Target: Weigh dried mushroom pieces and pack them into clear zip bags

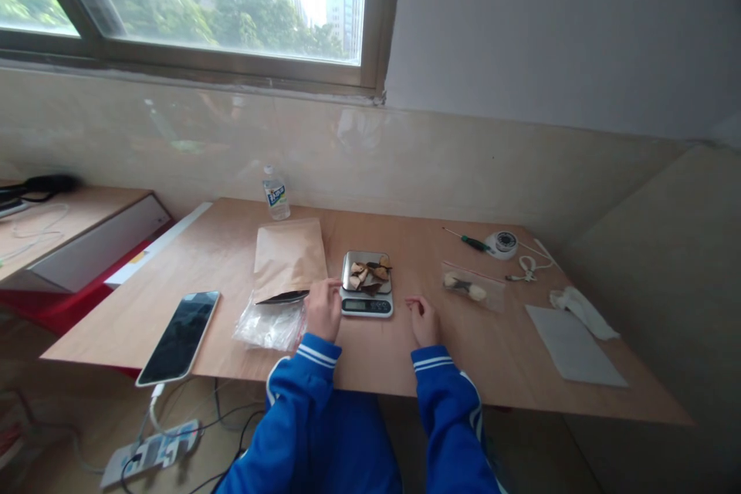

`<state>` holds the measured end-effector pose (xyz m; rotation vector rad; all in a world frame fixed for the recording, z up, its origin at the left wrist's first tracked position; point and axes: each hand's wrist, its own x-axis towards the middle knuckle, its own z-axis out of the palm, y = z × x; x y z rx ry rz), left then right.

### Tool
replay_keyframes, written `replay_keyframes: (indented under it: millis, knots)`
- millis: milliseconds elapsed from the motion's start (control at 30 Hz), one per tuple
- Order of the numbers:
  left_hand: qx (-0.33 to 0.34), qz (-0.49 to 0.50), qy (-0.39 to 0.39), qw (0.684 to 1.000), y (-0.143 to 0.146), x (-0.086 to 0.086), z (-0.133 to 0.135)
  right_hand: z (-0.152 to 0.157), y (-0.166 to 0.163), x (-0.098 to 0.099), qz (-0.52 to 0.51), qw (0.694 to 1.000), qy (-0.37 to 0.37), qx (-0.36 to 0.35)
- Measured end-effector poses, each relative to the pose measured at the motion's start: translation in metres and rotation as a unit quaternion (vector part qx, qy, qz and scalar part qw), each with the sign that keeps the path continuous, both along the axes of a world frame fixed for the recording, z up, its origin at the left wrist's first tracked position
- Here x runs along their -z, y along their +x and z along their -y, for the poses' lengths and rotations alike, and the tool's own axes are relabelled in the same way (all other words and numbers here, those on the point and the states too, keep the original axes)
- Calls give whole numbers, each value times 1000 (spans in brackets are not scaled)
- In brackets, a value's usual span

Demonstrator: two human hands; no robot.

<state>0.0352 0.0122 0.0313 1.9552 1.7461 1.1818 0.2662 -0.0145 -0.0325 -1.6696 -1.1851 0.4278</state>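
Observation:
Dried brown and cream slices [370, 272] lie in a loose pile on the metal plate of a small digital kitchen scale [367, 305], its display facing me. My left hand [324, 310] is at the scale's left edge, index finger stretched toward the plate; nothing shows in it. Just right of the scale, my right hand [424, 322] rests on the table with fingers loosely curled and nothing visible in them. Left of the scale lies a brown paper pouch [290, 255], its dark mouth toward me, partly over clear plastic bags [269, 326].
A clear zip bag [473, 287] with pale pieces lies to the right. Beyond it are a green-handled screwdriver [475, 243], a white round camera [502, 245], a cable, a white cloth [584, 312] and a white sheet [573, 347]. A phone [181, 336] and bottle [276, 194] are leftward.

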Motion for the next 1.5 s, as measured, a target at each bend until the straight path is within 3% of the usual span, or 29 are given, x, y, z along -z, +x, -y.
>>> replay_keyframes:
  millis: [133, 267, 500, 733, 800, 933, 1033, 1133, 1233, 1300, 1333, 1400, 1433, 1500]
  knots:
    - [-124, -42, -42, 991, -43, 24, 14, 0, 0, 3, 0, 1000, 4, 2]
    - [-181, -141, -77, 970, -55, 35, 8, 0, 1, 4, -7, 1000, 3, 5]
    - [-126, -239, -163, 949, -53, 18, -20, 0, 0, 2, -6, 1000, -6, 11]
    - [-82, -313, -201, 925, -60, 17, -36, 0, 1, 4, -9, 1000, -5, 7]
    - [-73, -309, -189, 929, -65, 16, -34, 0, 1, 3, -8, 1000, -3, 9]
    - [18, -277, -122, 953, -88, 13, -15, 0, 0, 1, -8, 1000, 2, 6]
    - [18, -220, -60, 974, -105, 11, 2, 0, 0, 2, -13, 1000, 0, 3]
    - [54, -113, -28, 992, -105, 2, 15, 0, 0, 3, -17, 1000, -7, 10]
    - [85, 58, -88, 991, -85, -13, 27, 0, 0, 4, -17, 1000, -11, 14]
    - [103, 218, -196, 950, -66, -25, 35, 0, 0, 4, -18, 1000, -9, 9]
    - [107, 320, -240, 910, -57, -31, 40, 0, 1, 5, -19, 1000, -8, 7]
    - [131, 493, -315, 800, -39, -41, 50, -1, 1, 6, -20, 1000, -9, 4]
    - [152, 544, -340, 751, -32, -46, 54, -1, 2, 6, -21, 1000, -11, 4]
    - [181, 608, -351, 689, -23, -53, 62, 0, 2, 5, -20, 1000, -11, 1]
